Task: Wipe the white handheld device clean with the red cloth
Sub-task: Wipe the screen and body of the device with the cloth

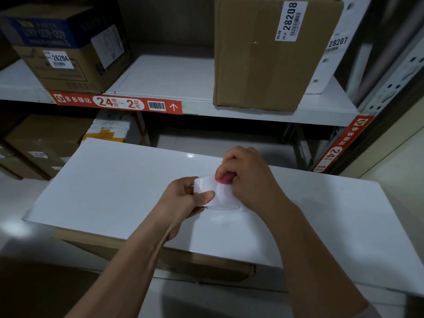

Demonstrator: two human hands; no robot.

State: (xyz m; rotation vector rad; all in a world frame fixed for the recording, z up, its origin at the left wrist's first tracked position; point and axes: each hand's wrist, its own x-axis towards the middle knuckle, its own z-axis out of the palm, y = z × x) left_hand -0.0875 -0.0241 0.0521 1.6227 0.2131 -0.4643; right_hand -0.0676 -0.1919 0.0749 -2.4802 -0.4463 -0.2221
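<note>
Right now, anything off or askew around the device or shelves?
Nothing damaged or spilled. Left hand holds the device; right hand presses the red cloth on it. Only oddity: the tall box overhangs the shelf edge.

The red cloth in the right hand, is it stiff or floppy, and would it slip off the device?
Probably floppy: the red cloth bunches small inside the right hand. Likely light, since fingertips alone hold it. It may slide on the smooth white device.
</note>
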